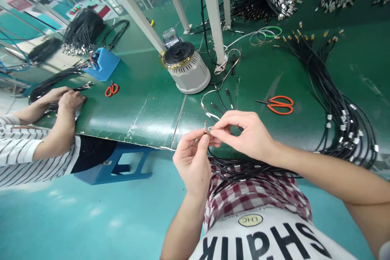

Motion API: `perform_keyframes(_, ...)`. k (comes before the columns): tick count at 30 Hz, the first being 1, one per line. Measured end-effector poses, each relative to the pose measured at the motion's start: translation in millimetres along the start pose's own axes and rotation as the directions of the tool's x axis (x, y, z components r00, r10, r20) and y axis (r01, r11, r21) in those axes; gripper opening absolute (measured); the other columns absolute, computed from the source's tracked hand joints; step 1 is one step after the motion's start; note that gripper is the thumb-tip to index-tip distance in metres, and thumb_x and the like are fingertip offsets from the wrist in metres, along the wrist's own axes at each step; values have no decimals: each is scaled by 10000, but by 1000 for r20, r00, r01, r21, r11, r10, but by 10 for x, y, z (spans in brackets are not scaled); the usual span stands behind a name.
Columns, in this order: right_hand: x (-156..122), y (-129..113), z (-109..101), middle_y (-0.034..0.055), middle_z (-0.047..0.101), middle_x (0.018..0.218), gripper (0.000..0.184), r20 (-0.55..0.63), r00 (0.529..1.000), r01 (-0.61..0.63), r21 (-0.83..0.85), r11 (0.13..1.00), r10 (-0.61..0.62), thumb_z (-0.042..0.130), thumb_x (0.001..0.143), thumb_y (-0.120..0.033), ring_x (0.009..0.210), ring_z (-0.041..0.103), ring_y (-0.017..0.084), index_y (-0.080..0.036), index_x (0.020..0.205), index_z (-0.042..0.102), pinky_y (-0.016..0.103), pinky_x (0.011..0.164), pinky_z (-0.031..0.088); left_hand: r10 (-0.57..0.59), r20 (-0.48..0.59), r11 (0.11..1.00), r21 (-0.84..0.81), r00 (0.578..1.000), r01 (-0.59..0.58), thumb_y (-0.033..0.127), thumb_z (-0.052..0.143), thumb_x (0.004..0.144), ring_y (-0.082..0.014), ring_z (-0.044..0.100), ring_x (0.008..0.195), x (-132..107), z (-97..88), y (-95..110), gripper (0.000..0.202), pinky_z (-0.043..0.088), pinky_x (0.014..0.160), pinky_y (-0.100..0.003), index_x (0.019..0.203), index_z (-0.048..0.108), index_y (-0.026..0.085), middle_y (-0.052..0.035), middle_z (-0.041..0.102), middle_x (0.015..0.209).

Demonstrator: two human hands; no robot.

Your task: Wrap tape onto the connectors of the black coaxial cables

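In front of my body, both hands meet just over the table's near edge. My left hand (195, 160) is closed, thumb and fingers pinching a small cable end (205, 124) with a copper-coloured tip. My right hand (248, 132) comes in from the right, its thumb and forefinger pinched at the same spot; what they grip is too small to name. Black cables (252, 169) lie across my lap below the hands. Just beyond the fingers are several short black cable ends (228, 96) and a thin white wire (203, 99) on the green table (146, 109).
Orange-handled scissors (280, 105) lie to the right, beside a long bundle of black cables (323, 73). A round grey machine (191, 75) stands ahead, near white metal posts (213, 16). At left, a co-worker's hands (68, 97) handle cables near a blue box (105, 64) and second scissors (111, 89).
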State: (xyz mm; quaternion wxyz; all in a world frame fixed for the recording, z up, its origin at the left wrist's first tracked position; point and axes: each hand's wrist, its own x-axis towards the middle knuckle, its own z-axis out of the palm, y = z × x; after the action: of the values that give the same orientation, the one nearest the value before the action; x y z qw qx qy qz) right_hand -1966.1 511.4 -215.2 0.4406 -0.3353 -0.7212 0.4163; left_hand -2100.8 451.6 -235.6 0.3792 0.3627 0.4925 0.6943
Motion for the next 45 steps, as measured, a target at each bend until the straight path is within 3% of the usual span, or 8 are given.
perform_keyframes(9, 50, 61, 15, 9, 674, 728, 109, -22, 996, -83, 103, 991, 86, 698, 842, -249, 654, 565, 119, -163, 778, 715, 255, 625, 451, -92, 54, 989, -108, 994, 97, 195, 705, 864, -158, 700, 681, 38, -40, 18, 104, 577, 655, -292, 959, 669, 177, -35, 726, 807)
perform_keyframes(18, 62, 17, 22, -3, 670, 686, 115, 47, 997, -68, 155, 986, 61, 685, 843, -218, 607, 559, 109, -167, 741, 689, 261, 625, 459, -124, 127, 980, -142, 984, 141, 164, 688, 871, -130, 654, 618, 34, -43, 20, 109, 528, 594, -253, 979, 688, 180, -21, 710, 768)
perform_keyframes(34, 63, 68, 45, -9, 647, 665, 87, 9, 997, -74, 146, 987, 73, 708, 810, -202, 606, 541, 103, -158, 739, 684, 251, 630, 437, -71, 67, 992, -97, 995, 77, 114, 699, 851, -122, 661, 633, 17, -12, -28, 118, 544, 619, -249, 951, 717, 176, -16, 708, 810)
perform_keyframes(45, 59, 67, -6, -11, 644, 664, 98, 94, 993, -85, 189, 978, 68, 707, 826, -185, 614, 537, 104, -148, 740, 677, 264, 630, 426, -101, 67, 985, -133, 993, 110, 115, 707, 834, -123, 641, 585, 13, 5, 4, 123, 511, 557, -240, 942, 708, 175, -13, 690, 752)
